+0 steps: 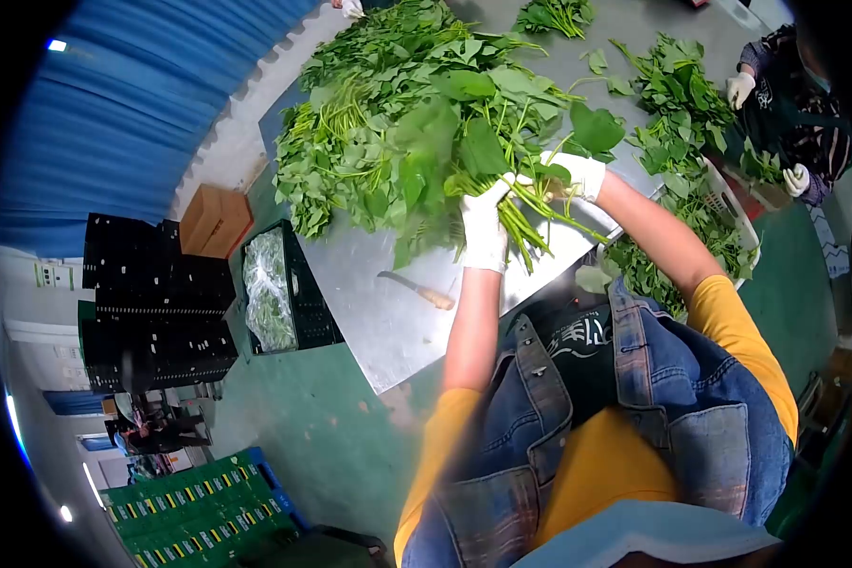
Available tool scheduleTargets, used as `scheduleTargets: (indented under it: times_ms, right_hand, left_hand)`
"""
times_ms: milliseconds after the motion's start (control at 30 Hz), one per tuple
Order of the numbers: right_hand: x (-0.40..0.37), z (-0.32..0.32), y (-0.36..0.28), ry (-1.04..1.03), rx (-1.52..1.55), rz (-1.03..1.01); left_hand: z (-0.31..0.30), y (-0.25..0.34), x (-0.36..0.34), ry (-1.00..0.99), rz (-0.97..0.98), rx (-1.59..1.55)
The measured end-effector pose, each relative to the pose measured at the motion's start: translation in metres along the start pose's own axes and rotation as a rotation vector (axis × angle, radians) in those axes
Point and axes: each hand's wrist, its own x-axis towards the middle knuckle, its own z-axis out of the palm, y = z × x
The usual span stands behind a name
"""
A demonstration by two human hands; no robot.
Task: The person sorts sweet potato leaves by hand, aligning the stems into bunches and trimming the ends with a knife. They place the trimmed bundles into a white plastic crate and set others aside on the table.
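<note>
My left hand [486, 222], in a white glove, is closed round a bunch of leafy green stems [521, 232] above the metal table [350, 293]. To its right my right hand [577, 175], also gloved, has its fingers at the stems of the same bunch, partly hidden by leaves. The cut stem ends point down toward my body. A large pile of leafy greens [350, 161] lies just beyond and to the left. A knife [431, 296] with a wooden handle rests on the table below my left hand.
A co-worker's gloved hands [740, 89] are at the right, beside more greens [677, 95] and a white basket [746, 227]. At the left stand a crate with bagged greens [270, 289], a cardboard box [215, 221] and black crates [161, 275]. Green crates [194, 511] stand lower left.
</note>
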Motion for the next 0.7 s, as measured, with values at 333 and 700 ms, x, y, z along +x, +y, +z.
scheduleTargets:
  times_ms: [333,700]
  right_hand:
    - [-0.038,0.022,-0.02,0.076,-0.092,0.462]
    - [-0.017,0.052,-0.055,0.779,0.421,0.175]
  left_hand:
    - [-0.021,-0.03,0.028,0.122,0.172,0.086]
    - [0.002,-0.043,0.026,0.031,0.137,0.286]
